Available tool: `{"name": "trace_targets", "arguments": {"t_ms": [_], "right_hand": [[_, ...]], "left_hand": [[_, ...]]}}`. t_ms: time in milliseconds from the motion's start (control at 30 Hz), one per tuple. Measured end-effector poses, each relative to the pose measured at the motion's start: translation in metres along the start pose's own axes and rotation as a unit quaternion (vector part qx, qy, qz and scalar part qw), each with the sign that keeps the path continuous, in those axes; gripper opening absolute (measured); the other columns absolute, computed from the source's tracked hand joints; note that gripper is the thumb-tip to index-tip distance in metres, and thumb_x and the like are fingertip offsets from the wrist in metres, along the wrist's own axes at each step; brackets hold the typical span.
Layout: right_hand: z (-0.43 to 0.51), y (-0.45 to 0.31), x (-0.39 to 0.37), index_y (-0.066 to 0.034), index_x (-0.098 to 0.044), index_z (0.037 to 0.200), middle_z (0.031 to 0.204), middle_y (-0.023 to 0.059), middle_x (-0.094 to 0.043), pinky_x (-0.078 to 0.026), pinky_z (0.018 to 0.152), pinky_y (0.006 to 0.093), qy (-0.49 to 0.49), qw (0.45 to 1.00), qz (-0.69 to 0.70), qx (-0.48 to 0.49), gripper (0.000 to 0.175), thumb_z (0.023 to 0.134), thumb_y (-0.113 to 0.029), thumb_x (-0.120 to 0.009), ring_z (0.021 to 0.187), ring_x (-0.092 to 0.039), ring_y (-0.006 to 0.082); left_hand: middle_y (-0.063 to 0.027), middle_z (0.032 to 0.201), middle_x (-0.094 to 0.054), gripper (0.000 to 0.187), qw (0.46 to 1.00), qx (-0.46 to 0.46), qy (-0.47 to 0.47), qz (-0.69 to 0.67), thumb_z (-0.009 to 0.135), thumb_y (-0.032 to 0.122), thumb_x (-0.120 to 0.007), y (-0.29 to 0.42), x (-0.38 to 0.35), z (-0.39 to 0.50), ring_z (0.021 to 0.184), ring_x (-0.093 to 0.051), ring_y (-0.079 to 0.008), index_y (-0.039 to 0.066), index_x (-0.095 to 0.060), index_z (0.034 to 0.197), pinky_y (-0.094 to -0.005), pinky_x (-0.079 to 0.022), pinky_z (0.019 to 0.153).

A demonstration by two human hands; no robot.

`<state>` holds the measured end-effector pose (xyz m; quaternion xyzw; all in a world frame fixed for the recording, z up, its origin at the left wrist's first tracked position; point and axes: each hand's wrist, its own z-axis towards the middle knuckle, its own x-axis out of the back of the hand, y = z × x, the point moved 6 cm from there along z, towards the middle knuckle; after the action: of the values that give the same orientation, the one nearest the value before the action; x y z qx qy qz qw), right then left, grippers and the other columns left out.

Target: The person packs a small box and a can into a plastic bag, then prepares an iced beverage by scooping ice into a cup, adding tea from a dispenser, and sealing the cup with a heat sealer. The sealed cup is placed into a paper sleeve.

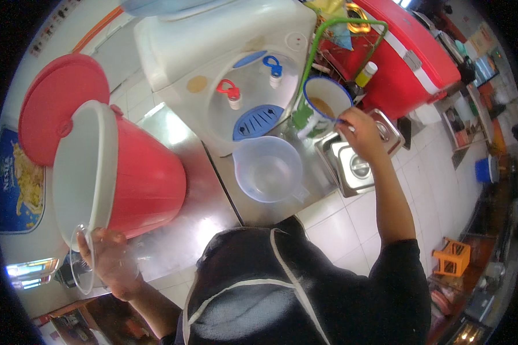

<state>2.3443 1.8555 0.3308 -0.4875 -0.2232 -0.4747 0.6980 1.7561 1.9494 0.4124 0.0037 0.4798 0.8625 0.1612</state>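
My left hand (pixel 112 261), at the lower left, holds a clear plastic cup (pixel 83 263) near the rim of a red bucket-shaped cooler (pixel 149 177), whose mouth is uncovered. At the right, the fingers of my right hand (pixel 360 131) are closed at the side of a white enamel mug (pixel 304 114) with a blue rim and green pattern, likely on its handle or on a utensil's; the fingers hide which. Brownish liquid shows inside the mug. Between my hands, a translucent plastic measuring jug (pixel 268 170) stands on the steel counter (pixel 207 194), below the water dispenser (pixel 172 103).
The cooler's red lid (pixel 64 103) leans behind it. Steel pans with lids (pixel 356 168) are at the counter's right edge. Beyond the mug are a green metal frame (pixel 313 49), a small bottle (pixel 366 74) and a large red ice chest (pixel 397 56). An orange stool (pixel 452 257) stands at the lower right.
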Motion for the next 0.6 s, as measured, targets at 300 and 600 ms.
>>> {"name": "trace_targets", "arguments": {"t_ms": [300,600], "right_hand": [[0.009,0.002,0.06,0.0035,-0.066,0.103,0.093,0.0119,-0.064,-0.052,0.068,0.0315,0.065,0.998,0.002,0.007,0.019,0.089,-0.007,-0.074,0.078,-0.065,0.0229],[0.0,0.006,0.03,-0.0023,-0.067,0.099,0.092,0.0142,-0.065,-0.052,0.073,0.0429,0.061,0.997,0.052,-0.008,0.017,0.088,-0.014,-0.072,0.082,-0.067,0.0335]], "left_hand": [[-0.0155,0.128,-0.055,0.131,0.992,0.005,0.032,0.123,0.069,0.08,-0.075,-0.001,-0.013,0.012,0.111,-0.056,-0.0257,-0.002,-0.026,0.158,-0.038,-0.046,0.095],[-0.0205,0.136,-0.053,0.132,0.989,0.1,-0.043,0.101,0.067,0.081,-0.075,-0.05,-0.049,0.005,0.111,-0.056,-0.0287,-0.006,-0.029,0.156,-0.0417,-0.046,0.09]]}}
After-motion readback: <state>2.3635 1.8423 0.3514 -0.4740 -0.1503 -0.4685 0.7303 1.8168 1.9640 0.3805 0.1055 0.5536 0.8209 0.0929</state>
